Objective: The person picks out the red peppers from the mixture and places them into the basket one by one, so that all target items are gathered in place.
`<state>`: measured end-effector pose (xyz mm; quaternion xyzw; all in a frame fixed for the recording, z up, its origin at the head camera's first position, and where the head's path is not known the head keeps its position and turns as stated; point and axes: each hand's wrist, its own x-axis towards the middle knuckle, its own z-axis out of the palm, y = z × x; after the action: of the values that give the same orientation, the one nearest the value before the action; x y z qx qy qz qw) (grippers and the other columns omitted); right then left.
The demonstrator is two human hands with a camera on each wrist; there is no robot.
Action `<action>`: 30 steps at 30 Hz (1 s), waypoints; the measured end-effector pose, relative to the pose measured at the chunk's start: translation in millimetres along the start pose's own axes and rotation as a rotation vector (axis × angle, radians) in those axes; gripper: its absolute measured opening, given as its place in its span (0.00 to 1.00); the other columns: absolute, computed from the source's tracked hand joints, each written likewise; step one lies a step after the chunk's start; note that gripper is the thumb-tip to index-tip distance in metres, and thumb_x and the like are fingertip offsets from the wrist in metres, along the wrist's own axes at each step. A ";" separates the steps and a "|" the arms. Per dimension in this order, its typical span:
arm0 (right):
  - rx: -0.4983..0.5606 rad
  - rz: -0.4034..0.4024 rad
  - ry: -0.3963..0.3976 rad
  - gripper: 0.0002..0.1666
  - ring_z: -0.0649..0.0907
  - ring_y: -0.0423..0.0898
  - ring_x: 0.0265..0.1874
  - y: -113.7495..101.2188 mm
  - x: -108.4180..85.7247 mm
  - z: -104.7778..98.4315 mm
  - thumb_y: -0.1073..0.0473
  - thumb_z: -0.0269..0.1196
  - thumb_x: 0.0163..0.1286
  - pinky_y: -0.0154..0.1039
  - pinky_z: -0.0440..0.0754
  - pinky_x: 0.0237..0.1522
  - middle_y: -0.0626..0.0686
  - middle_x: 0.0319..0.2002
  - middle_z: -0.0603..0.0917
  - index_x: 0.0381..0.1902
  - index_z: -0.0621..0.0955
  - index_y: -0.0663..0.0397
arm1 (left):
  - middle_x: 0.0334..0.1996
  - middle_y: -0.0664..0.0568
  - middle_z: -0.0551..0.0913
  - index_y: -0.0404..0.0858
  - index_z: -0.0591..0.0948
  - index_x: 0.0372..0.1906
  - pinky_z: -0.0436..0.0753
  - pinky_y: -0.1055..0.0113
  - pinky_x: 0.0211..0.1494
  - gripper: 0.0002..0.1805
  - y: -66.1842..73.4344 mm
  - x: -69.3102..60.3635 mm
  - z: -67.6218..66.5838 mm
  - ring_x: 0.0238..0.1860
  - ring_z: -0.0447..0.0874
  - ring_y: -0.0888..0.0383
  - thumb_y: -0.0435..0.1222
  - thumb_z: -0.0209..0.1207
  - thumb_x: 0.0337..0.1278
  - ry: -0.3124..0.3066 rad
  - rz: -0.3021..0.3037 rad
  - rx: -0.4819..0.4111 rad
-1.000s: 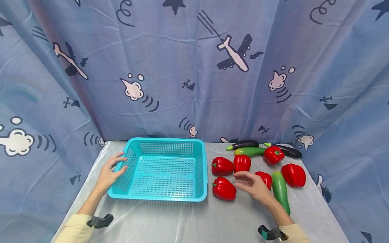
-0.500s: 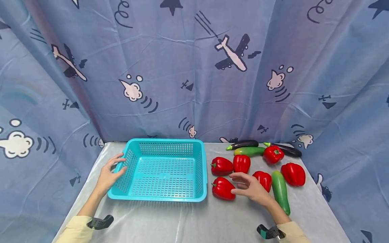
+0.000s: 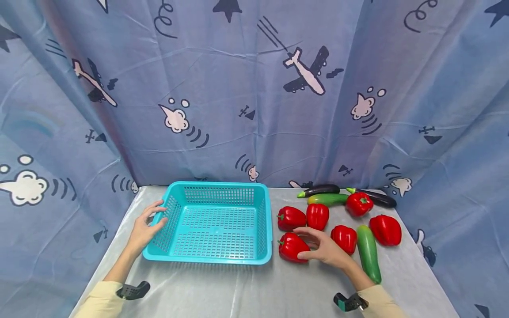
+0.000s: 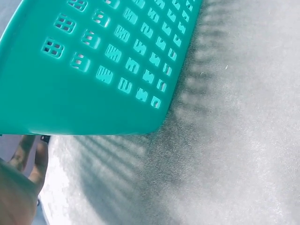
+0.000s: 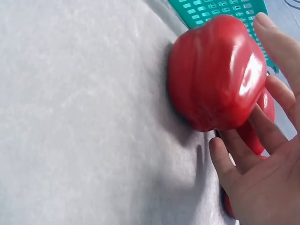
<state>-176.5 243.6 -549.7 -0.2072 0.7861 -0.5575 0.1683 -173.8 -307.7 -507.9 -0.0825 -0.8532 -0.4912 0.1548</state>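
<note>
My left hand is at the left rim of a turquoise plastic basket, its thumb and fingers apart over the edge. In the left wrist view, part of that hand shows beside the basket's outer wall. My right hand reaches round the right end of a red bell pepper, thumb in front and fingers behind. The right wrist view has the pepper lying between the spread thumb and fingers; firm contact cannot be made out.
Two red bell peppers, one nearest the basket, lie behind my right hand. Further right are another pepper, a cucumber and more peppers. Two eggplants and a green cucumber lie by the curtain.
My right hand has moved left, from beside the front red bell pepper to round its right end. The left hand stays at the basket rim.
</note>
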 end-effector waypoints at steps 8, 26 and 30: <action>-0.055 0.006 -0.030 0.41 0.68 0.62 0.66 -3.5 9.4 9.1 0.58 0.76 0.60 0.51 0.78 0.57 0.55 0.66 0.74 0.71 0.73 0.50 | 0.67 0.29 0.69 0.22 0.79 0.54 0.69 0.70 0.56 0.16 6.4 0.1 -0.6 0.69 0.63 0.32 0.21 0.63 0.62 -0.008 -0.011 -0.021; -0.115 0.019 -0.012 0.42 0.70 0.60 0.64 -8.6 15.4 12.7 0.56 0.78 0.57 0.45 0.81 0.52 0.54 0.63 0.76 0.68 0.74 0.49 | 0.68 0.27 0.67 0.21 0.78 0.55 0.69 0.44 0.58 0.16 3.3 -0.2 -0.1 0.69 0.61 0.29 0.21 0.61 0.63 -0.012 -0.011 -0.050; -0.080 0.026 0.012 0.42 0.68 0.61 0.65 -11.9 12.2 11.0 0.56 0.77 0.58 0.45 0.80 0.53 0.55 0.65 0.74 0.69 0.73 0.49 | 0.68 0.26 0.66 0.20 0.76 0.56 0.70 0.55 0.55 0.17 0.6 -0.3 -0.7 0.68 0.61 0.28 0.20 0.60 0.63 -0.015 0.012 -0.026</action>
<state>-179.9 225.0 -542.3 -0.2002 0.8113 -0.5247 0.1624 -173.2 -307.9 -507.2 -0.0932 -0.8472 -0.5009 0.1504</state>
